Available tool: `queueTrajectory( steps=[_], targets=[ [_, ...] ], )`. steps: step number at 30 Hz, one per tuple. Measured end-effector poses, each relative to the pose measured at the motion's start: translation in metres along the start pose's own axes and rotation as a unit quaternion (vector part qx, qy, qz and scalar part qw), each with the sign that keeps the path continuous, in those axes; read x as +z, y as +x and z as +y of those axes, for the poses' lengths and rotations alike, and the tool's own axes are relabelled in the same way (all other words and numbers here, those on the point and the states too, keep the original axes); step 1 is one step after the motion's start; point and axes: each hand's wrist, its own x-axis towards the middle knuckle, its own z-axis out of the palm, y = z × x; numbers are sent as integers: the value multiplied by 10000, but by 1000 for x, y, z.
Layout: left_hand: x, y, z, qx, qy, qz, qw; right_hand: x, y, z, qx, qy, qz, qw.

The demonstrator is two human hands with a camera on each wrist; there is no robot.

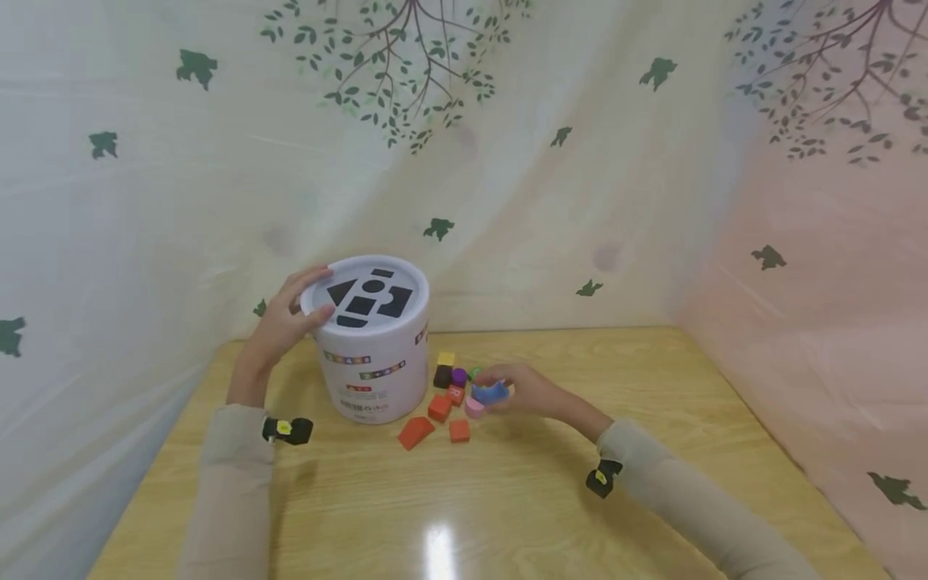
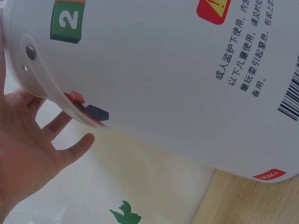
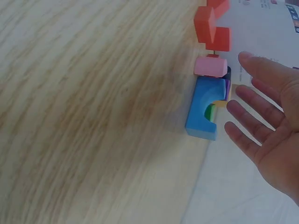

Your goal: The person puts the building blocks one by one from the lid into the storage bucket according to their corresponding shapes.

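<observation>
A white bucket (image 1: 373, 370) stands on the table, its lid (image 1: 399, 326) cut with several shaped holes. My left hand (image 1: 286, 318) rests on the lid's left edge; in the left wrist view its loosely spread fingers (image 2: 77, 149) show beside the bucket. My right hand (image 1: 529, 391) is at a blue block (image 1: 490, 393) with a curved notch. In the right wrist view its extended fingertips (image 3: 233, 128) lie just beside that block, not wrapped round it. A pink block (image 3: 210, 66) sits next to the blue one.
Right of the bucket lie several red blocks (image 1: 439, 408), plus yellow (image 1: 445, 358), black (image 1: 443, 376), purple (image 1: 459, 376) and green (image 1: 474, 373) ones. An orange-red angled block (image 1: 416, 432) is nearer the front. A printed curtain (image 1: 551, 242) hangs behind the wooden table (image 1: 362, 499).
</observation>
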Motion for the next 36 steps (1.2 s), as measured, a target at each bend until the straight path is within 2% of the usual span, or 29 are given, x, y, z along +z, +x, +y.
queueTrajectory(
  steps=[9,16,21,31,34,36],
  targets=[
    [-1,-1,-1,6,-90,-58,9999,15,4,0,-156,-543,-142,9983],
    [-2,0,-1,-2,-77,-72,9999,18,10,0,-753,-1077,-199,9911],
    [-2,-1,-3,-3,-133,-30,9999,20,15,1,-1180,-1215,-219,9853],
    [-1,-3,0,-55,-107,-13,9999,21,16,-2,-1227,-1773,-177,9763],
    [-1,-3,0,-76,-97,-24,9999,22,16,-1,-1345,-2045,-97,9695],
    [-2,-3,0,-99,-92,-27,9999,22,16,-1,-1552,-2283,27,9611]
  ],
)
